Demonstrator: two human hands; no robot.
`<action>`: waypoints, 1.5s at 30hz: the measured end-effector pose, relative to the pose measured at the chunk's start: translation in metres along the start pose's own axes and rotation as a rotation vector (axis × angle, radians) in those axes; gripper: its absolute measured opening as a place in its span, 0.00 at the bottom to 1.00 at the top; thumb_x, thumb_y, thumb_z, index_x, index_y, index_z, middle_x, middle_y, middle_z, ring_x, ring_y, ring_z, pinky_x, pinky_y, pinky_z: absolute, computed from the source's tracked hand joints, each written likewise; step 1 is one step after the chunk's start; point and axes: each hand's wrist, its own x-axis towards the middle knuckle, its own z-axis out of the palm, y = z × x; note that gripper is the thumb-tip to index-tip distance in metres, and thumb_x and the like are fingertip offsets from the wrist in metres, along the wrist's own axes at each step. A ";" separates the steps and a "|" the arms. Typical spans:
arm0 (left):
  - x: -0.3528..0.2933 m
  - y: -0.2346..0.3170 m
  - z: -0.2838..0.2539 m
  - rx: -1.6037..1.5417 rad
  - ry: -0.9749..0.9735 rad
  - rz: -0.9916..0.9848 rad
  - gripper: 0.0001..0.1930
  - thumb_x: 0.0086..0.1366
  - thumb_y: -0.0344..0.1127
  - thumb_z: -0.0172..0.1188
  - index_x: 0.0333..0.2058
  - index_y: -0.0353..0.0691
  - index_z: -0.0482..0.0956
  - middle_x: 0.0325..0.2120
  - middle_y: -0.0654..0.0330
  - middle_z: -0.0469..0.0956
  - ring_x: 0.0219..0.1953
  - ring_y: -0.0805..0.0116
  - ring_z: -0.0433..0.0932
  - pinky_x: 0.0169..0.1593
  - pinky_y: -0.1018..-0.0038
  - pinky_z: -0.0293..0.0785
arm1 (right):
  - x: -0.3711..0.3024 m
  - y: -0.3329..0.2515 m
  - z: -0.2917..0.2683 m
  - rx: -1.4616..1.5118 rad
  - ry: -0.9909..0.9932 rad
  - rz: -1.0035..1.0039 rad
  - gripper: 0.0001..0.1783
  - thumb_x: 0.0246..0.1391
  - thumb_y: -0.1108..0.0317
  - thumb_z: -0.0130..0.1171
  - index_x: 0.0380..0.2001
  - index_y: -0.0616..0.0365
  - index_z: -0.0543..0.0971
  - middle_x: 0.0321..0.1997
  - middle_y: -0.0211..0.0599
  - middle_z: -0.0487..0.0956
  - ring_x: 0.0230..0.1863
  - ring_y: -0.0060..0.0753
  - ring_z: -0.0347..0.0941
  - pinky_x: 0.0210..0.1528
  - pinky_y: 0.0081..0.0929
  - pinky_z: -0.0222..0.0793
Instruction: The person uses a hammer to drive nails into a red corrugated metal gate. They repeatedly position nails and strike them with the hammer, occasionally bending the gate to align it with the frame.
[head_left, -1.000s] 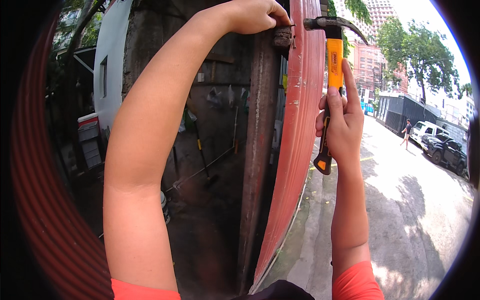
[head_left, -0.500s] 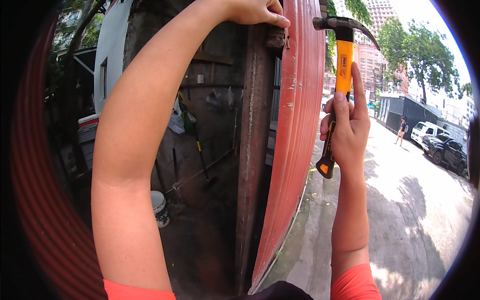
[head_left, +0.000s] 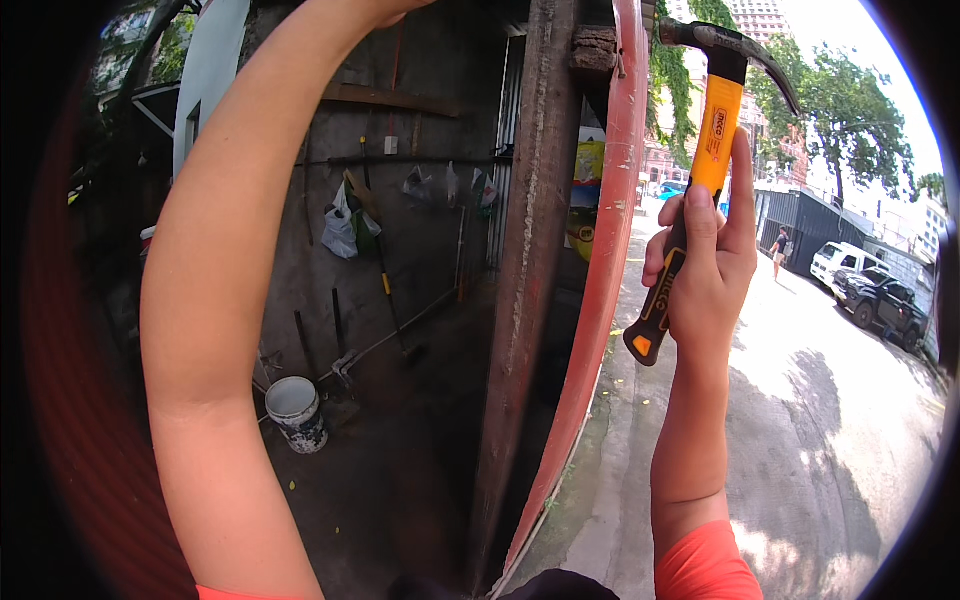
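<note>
My right hand [head_left: 708, 270] grips a claw hammer [head_left: 716, 125] by its orange and black handle. The hammer stands nearly upright, head at the top, with the index finger stretched along the handle. Just left of it is the edge of a red metal sheet [head_left: 606, 235], with a small dark nail-like piece [head_left: 621, 68] near its top. A rough brown block [head_left: 595, 48] sits between that sheet and a weathered upright post [head_left: 535, 250]. My left hand [head_left: 398, 8] is raised at the upper edge of the picture, left of the post; its fingers are mostly cut off.
Inside the dark space at left stand a white bucket [head_left: 293, 400] and a long-handled broom [head_left: 388, 285]. Plastic bags [head_left: 342, 228] hang on the wall. Outside at right, a person [head_left: 780, 248] walks on the pavement near a dark pickup [head_left: 882, 305] and a white vehicle [head_left: 845, 260].
My left hand has come away from the top of the red sheet, moving left and up. The view has turned, so the sheet appears more edge-on. The hammer stays in my right hand.
</note>
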 end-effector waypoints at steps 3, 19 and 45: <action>-0.017 -0.002 -0.019 -0.186 0.030 0.040 0.14 0.69 0.26 0.63 0.52 0.29 0.79 0.32 0.59 0.83 0.34 0.73 0.81 0.41 0.75 0.82 | -0.004 0.000 -0.002 -0.054 0.011 0.042 0.33 0.75 0.67 0.46 0.78 0.47 0.52 0.30 0.31 0.76 0.17 0.16 0.70 0.18 0.16 0.67; 0.062 -0.008 0.013 -0.232 -0.624 0.145 0.09 0.61 0.27 0.68 0.38 0.29 0.81 0.28 0.50 0.85 0.33 0.64 0.85 0.37 0.69 0.78 | -0.031 -0.055 0.031 -0.315 0.429 0.390 0.35 0.75 0.67 0.45 0.79 0.43 0.47 0.33 0.36 0.75 0.16 0.17 0.70 0.17 0.17 0.68; 0.051 -0.021 0.042 0.006 -0.657 0.392 0.05 0.62 0.25 0.68 0.35 0.33 0.80 0.27 0.58 0.84 0.34 0.75 0.85 0.38 0.75 0.79 | -0.032 -0.040 0.023 -0.104 0.420 0.257 0.38 0.74 0.67 0.47 0.79 0.44 0.44 0.33 0.38 0.74 0.14 0.19 0.69 0.16 0.17 0.69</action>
